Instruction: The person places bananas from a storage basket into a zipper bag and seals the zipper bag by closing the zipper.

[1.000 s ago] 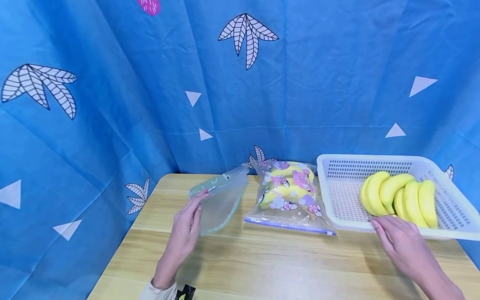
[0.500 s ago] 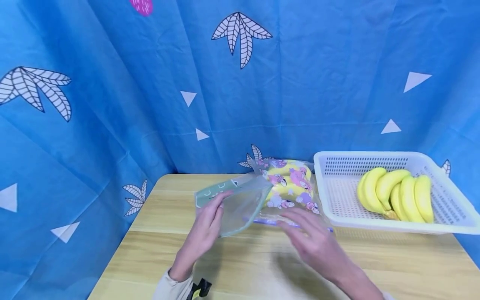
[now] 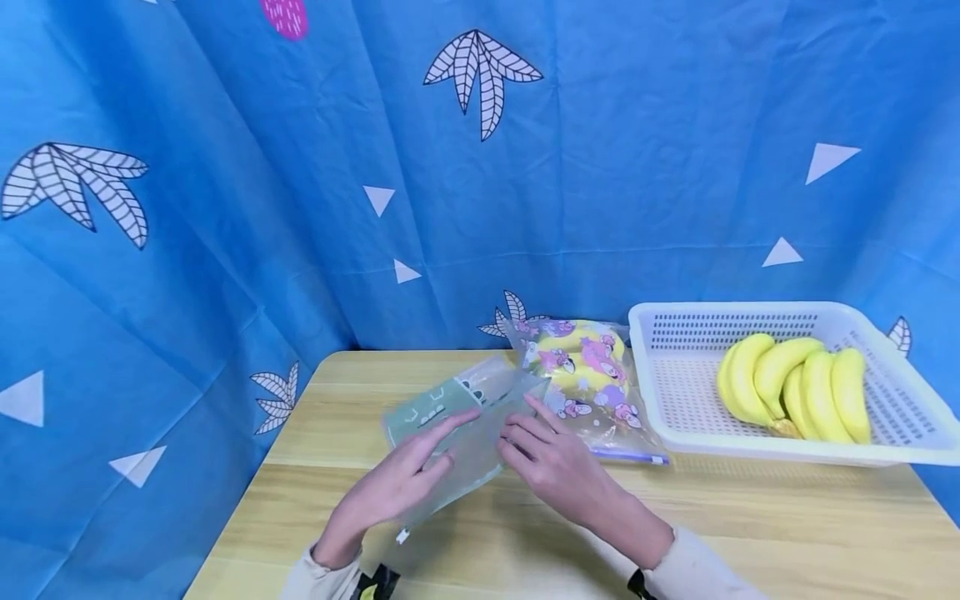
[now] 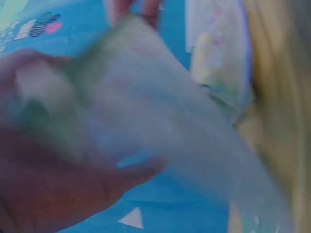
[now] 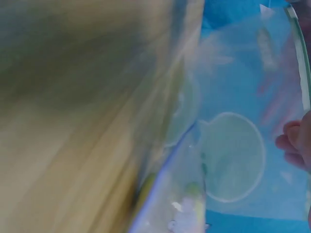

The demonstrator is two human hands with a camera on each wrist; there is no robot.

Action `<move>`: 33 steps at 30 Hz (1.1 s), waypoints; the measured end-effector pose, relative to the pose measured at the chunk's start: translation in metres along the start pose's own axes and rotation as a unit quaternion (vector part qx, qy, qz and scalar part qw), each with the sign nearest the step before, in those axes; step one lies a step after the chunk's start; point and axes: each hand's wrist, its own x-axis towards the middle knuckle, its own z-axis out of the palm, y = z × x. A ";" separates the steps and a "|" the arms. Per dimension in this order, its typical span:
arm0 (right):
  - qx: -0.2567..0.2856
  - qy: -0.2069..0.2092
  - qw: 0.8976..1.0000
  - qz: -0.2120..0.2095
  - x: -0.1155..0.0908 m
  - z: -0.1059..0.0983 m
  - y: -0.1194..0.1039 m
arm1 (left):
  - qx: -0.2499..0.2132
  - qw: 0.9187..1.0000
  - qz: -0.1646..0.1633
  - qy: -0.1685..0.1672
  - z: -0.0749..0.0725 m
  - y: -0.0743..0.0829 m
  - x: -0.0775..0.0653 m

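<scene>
A translucent zip bag [image 3: 435,411] with a green printed patch is raised over the table, with a white slider hanging at its lower corner. My left hand [image 3: 397,482] holds it from the left, index finger stretched along the plastic. At the bag's right edge, my right hand [image 3: 558,462] pinches the plastic. The right wrist view has the right fingertips [image 5: 291,141] at the green-edged strip of the bag [image 5: 238,87]. Blurred plastic [image 4: 160,107] lies across the left hand [image 4: 73,179] in the left wrist view. I see no contents in this bag.
Behind my right hand lies a patterned zip bag [image 3: 592,367] with bananas inside and a purple seal. A white plastic basket [image 3: 675,392] stands at the right, holding several bananas [image 3: 795,387]. The wooden table [image 3: 315,467] meets a blue curtain [image 3: 637,167] behind.
My right hand has left the basket's front edge, crossed left and taken the green-patched bag's edge. The bag in my left hand has swung round, bringing its slider toward me.
</scene>
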 end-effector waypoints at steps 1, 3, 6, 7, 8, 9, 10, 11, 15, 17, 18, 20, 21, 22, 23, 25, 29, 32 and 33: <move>0.003 -0.004 1.000 -0.001 0.001 -0.001 0.001 | 0.001 1.000 0.000 -0.002 0.001 -0.003 0.000; 0.005 -0.017 1.000 -0.005 0.003 -0.002 0.001 | 0.003 1.000 -0.003 0.015 0.005 -0.007 0.002; 0.001 -0.053 0.998 -0.021 0.005 -0.004 -0.001 | -0.002 0.996 -0.007 0.085 0.009 -0.011 0.005; 0.001 -0.067 0.997 -0.025 0.005 -0.004 -0.002 | -0.008 0.993 -0.007 0.118 0.009 -0.011 0.006; 0.004 -0.080 0.996 -0.028 0.004 -0.005 -0.004 | -0.014 0.988 -0.006 0.156 0.008 -0.010 0.007; 0.011 -0.090 0.995 -0.029 0.002 -0.006 -0.005 | -0.022 0.981 -0.002 0.193 0.007 -0.009 0.009; 0.017 -0.099 0.995 -0.029 0.000 -0.008 -0.007 | -0.029 0.974 0.006 0.225 0.005 -0.009 0.010; 0.020 -0.103 0.994 -0.030 -0.003 -0.009 -0.008 | -0.034 0.967 0.014 0.252 0.003 -0.007 0.011; 0.027 -0.091 0.995 -0.032 -0.006 -0.015 -0.010 | -0.062 0.953 0.050 0.293 -0.004 -0.001 0.013; 0.016 -0.078 0.996 -0.034 -0.003 -0.017 -0.011 | -0.074 0.952 0.064 0.290 -0.003 0.001 0.014; 0.010 -0.075 0.997 -0.034 -0.001 -0.018 -0.011 | -0.080 0.951 0.071 0.289 -0.002 0.002 0.015; 0.000 -0.080 0.996 -0.034 0.004 -0.019 -0.013 | -0.090 0.950 0.081 0.288 0.001 0.002 0.017; -0.004 -0.090 0.995 -0.032 0.006 -0.019 -0.015 | -0.091 0.949 0.086 0.288 0.003 0.002 0.018; -0.008 -0.104 0.994 -0.030 0.008 -0.019 -0.016 | -0.091 0.949 0.090 0.288 0.004 0.002 0.019; -0.009 -0.119 0.992 -0.027 0.010 -0.019 -0.018 | -0.089 0.948 0.093 0.291 0.005 0.002 0.021; -0.008 -0.160 0.987 -0.021 0.013 -0.018 -0.021 | -0.088 0.944 0.095 0.302 0.007 0.001 0.024; 0.023 -0.239 0.971 -0.018 0.011 -0.019 -0.026 | -0.109 0.924 0.084 0.357 0.008 -0.004 0.031; 0.039 -0.254 0.966 -0.021 0.005 -0.021 -0.027 | -0.126 0.915 0.078 0.375 0.008 -0.009 0.037; 0.032 -0.249 0.968 -0.023 0.004 -0.022 -0.026 | -0.126 0.917 0.075 0.371 0.008 -0.010 0.039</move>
